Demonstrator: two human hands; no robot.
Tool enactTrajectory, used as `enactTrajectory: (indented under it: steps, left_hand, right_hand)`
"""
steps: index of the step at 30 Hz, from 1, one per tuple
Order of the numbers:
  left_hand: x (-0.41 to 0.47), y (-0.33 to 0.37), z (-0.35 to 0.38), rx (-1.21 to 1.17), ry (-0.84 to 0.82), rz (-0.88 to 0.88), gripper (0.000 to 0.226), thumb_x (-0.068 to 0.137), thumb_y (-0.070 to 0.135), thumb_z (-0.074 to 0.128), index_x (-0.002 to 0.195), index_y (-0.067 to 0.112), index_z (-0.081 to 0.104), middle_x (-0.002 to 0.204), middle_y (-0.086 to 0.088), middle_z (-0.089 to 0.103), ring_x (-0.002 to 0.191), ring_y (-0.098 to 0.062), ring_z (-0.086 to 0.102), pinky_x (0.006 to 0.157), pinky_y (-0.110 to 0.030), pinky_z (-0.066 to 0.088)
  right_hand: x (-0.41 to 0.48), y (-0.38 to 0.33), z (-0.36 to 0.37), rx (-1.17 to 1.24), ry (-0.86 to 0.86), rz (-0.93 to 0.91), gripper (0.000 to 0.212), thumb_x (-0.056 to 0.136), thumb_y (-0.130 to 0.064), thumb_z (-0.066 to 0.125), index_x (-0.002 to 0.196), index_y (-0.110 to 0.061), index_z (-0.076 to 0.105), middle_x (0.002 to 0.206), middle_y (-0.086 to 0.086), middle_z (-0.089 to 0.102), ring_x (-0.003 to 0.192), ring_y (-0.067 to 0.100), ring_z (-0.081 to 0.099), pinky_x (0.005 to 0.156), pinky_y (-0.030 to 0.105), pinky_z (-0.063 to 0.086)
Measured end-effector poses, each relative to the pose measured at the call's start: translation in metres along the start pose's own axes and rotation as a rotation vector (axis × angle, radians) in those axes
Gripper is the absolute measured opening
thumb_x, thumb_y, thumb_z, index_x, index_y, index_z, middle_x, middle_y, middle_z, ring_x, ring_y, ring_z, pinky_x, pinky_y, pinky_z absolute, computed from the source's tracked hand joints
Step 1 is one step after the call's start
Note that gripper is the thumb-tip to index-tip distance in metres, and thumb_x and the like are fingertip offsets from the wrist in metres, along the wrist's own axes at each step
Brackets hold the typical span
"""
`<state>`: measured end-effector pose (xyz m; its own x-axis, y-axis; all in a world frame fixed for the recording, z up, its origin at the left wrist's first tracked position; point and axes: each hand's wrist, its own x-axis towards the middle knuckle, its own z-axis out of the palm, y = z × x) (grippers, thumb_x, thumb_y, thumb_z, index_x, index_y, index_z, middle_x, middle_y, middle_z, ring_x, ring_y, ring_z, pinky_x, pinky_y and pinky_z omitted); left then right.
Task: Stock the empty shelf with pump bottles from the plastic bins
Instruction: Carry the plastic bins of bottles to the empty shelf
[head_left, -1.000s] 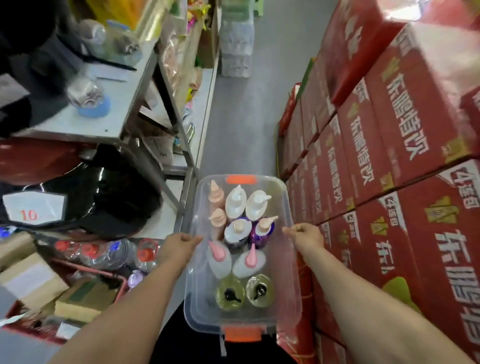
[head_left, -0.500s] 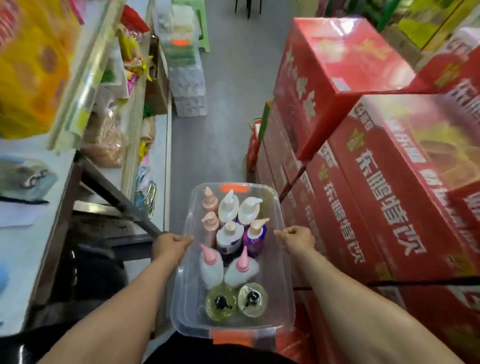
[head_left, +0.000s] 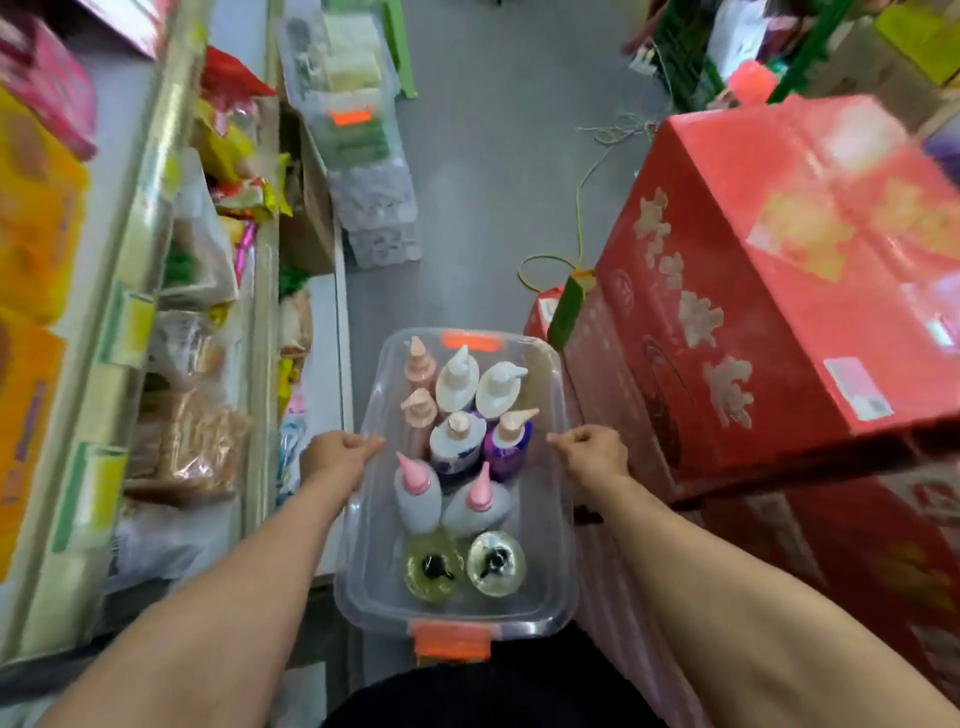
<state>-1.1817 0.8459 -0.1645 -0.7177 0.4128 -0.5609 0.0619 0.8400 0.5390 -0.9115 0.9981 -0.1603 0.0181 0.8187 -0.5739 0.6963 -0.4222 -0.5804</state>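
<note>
1. Our left hand is curled over the left long rim of the clear plastic bin, fingers closed on the edge;
2. our right hand grips the opposite rim the same way; we hold the bin level in front of our waist, above the grey floor;
3. the pump bottles stand upright inside it, packed in rows; the two yellowish ones with black pumps are nearest us;
4. red cartons are stacked close on the right; stocked shelves line the left; a second clear bin sits ahead.
</note>
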Motion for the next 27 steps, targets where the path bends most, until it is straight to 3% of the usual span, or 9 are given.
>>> enactTrajectory:
  steps: [4, 8, 12, 16, 19, 22, 24, 27]
  left_hand:
    - [0.061, 0.054, -0.012, -0.058, 0.076, -0.044, 0.048, 0.080, 0.036, 0.078, 0.049, 0.013, 0.050, 0.042, -0.004, 0.048, 0.045, -0.023, 0.049, 0.056, -0.028, 0.039]
    - [0.110, 0.104, -0.025, -0.098, 0.092, -0.067, 0.039, 0.081, 0.035, 0.078, 0.056, 0.013, 0.058, 0.050, -0.008, 0.056, 0.045, -0.023, 0.051, 0.056, -0.027, 0.040]
    - [0.176, 0.171, -0.041, -0.135, 0.086, -0.046, 0.037, 0.082, 0.034, 0.076, 0.060, 0.010, 0.059, 0.053, -0.010, 0.055, 0.044, -0.023, 0.052, 0.050, -0.024, 0.038]
    - [0.255, 0.236, -0.055, -0.128, 0.064, -0.025, 0.044, 0.083, 0.033, 0.075, 0.052, 0.013, 0.051, 0.048, -0.007, 0.051, 0.042, -0.023, 0.050, 0.048, -0.023, 0.036]
    - [0.317, 0.282, -0.065, -0.104, 0.006, 0.015, 0.050, 0.081, 0.034, 0.077, 0.049, 0.015, 0.044, 0.042, -0.004, 0.048, 0.044, -0.023, 0.049, 0.052, -0.026, 0.037]
    - [0.370, 0.336, -0.077, -0.103, -0.032, 0.039, 0.043, 0.079, 0.036, 0.079, 0.054, 0.017, 0.050, 0.052, -0.005, 0.054, 0.053, -0.025, 0.054, 0.058, -0.028, 0.042]
    - [0.400, 0.373, -0.082, -0.100, -0.064, 0.050, 0.036, 0.081, 0.035, 0.078, 0.058, 0.017, 0.056, 0.056, -0.005, 0.058, 0.051, -0.024, 0.054, 0.053, -0.025, 0.041]
    - [0.442, 0.422, -0.080, -0.094, -0.087, 0.068, 0.049, 0.082, 0.032, 0.078, 0.047, 0.017, 0.047, 0.034, 0.002, 0.043, 0.040, -0.021, 0.042, 0.049, -0.026, 0.034]
  right_hand:
    - [0.066, -0.087, 0.006, -0.049, -0.068, -0.082, 0.030, 0.081, -0.033, 0.081, 0.062, -0.016, 0.065, 0.063, 0.001, 0.064, 0.070, 0.019, 0.063, 0.073, 0.026, 0.049]
    - [0.120, -0.165, 0.009, -0.102, -0.068, -0.139, 0.043, 0.082, -0.030, 0.079, 0.051, -0.014, 0.054, 0.057, 0.004, 0.058, 0.057, 0.016, 0.054, 0.054, 0.019, 0.040]
    - [0.185, -0.253, 0.015, -0.165, -0.048, -0.151, 0.044, 0.080, -0.036, 0.079, 0.052, -0.015, 0.054, 0.063, 0.006, 0.062, 0.068, 0.022, 0.058, 0.062, 0.026, 0.038]
    - [0.241, -0.322, 0.026, -0.169, -0.008, -0.115, 0.043, 0.079, -0.038, 0.079, 0.053, -0.013, 0.057, 0.049, -0.002, 0.060, 0.051, 0.014, 0.057, 0.050, 0.020, 0.040]
    - [0.280, -0.364, 0.035, -0.148, 0.030, -0.056, 0.041, 0.078, -0.037, 0.080, 0.052, -0.011, 0.061, 0.043, -0.003, 0.057, 0.044, 0.014, 0.057, 0.052, 0.020, 0.045]
    - [0.313, -0.406, 0.037, -0.141, 0.063, -0.027, 0.040, 0.079, -0.038, 0.078, 0.053, -0.011, 0.063, 0.045, -0.001, 0.060, 0.043, 0.013, 0.058, 0.053, 0.021, 0.044]
    - [0.334, -0.431, 0.036, -0.127, 0.078, -0.018, 0.040, 0.080, -0.039, 0.076, 0.053, -0.012, 0.063, 0.051, 0.003, 0.064, 0.046, 0.015, 0.061, 0.056, 0.022, 0.044]
    - [0.371, -0.464, 0.032, -0.110, 0.089, -0.016, 0.039, 0.081, -0.037, 0.077, 0.054, -0.012, 0.063, 0.052, 0.004, 0.065, 0.046, 0.016, 0.062, 0.057, 0.021, 0.049]
